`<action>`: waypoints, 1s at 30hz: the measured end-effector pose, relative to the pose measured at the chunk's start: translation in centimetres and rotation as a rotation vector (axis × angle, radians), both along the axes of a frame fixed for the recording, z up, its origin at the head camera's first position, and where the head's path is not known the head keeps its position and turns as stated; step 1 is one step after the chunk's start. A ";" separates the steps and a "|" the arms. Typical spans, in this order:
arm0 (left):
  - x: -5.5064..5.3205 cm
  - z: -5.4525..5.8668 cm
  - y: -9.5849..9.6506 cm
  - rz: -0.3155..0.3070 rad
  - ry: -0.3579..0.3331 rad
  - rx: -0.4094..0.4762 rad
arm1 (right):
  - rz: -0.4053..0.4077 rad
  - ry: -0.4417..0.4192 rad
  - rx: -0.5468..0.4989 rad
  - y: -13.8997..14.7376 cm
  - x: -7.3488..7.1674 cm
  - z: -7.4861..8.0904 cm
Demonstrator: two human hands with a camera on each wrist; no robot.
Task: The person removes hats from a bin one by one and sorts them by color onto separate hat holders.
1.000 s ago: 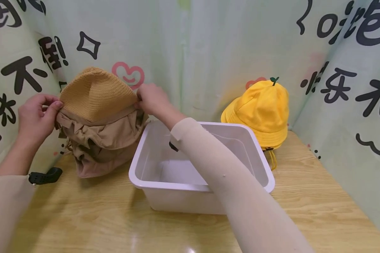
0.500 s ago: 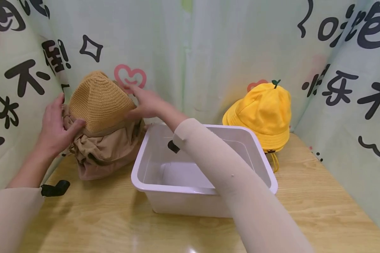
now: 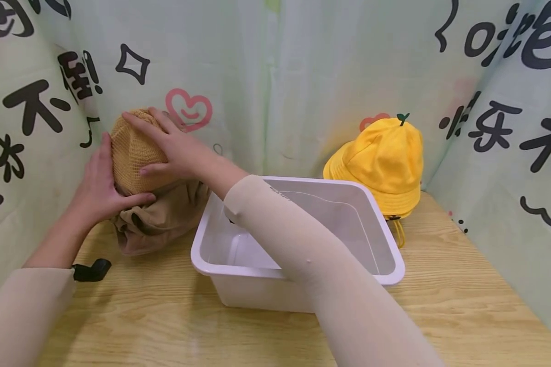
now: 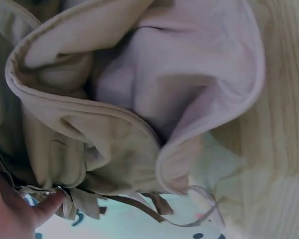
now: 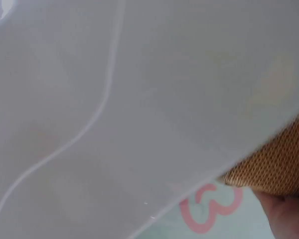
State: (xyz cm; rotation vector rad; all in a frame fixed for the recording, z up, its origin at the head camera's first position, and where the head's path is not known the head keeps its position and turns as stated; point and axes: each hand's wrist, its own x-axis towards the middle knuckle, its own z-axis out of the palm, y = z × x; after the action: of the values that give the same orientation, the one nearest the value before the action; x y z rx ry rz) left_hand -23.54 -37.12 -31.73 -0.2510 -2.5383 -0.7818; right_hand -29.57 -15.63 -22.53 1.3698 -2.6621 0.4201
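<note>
A tan knitted hat [image 3: 130,155] sits on top of a pile of brown cloth hats [image 3: 170,209] at the left of the table. My left hand [image 3: 94,188] lies along the knitted hat's left side, its thumb stretched across the front. From the right, my right hand [image 3: 172,148] presses the same hat with spread, mostly straight fingers. In the left wrist view the brown cloth [image 4: 114,144] shows folded brims, a pinkish lining and loose straps. A corner of knitted hat [image 5: 279,159] appears in the right wrist view, with part of a hand beneath it.
A white plastic bin [image 3: 261,288] stands mid-table, under my right forearm. Behind its right corner rests a yellow bucket hat [image 3: 381,163] with a green sprout on top and a hanging cord. Printed curtains [image 3: 303,92] enclose the wooden table [image 3: 165,316] at the back and sides.
Both hands have let go of the cloth edges and moved inward onto the knitted hat. The hat is squeezed narrower. My right hand has shifted left across its top.
</note>
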 end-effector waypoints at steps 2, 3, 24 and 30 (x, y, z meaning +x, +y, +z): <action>-0.3 -0.4 -0.4 -0.005 0.008 -0.008 | 0.012 -0.010 -0.001 -0.1 -0.3 -0.5; -0.4 -0.6 -0.5 -0.010 0.016 -0.009 | 0.022 0.000 0.000 -0.1 -0.5 -0.7; -1.3 0.2 -2.0 -0.169 -0.004 0.041 | -0.169 -0.603 -0.009 0.1 -3.0 0.6; -1.9 -1.0 -3.0 -0.161 -0.050 0.102 | -0.243 -0.628 0.062 -0.5 -3.4 0.5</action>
State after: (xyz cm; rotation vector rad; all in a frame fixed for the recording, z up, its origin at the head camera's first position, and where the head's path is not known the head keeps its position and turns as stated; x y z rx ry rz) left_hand -25.40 -40.14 -32.74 -0.4110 -2.5392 -0.9874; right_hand -32.92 -16.18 -22.06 1.0255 -3.3075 0.8637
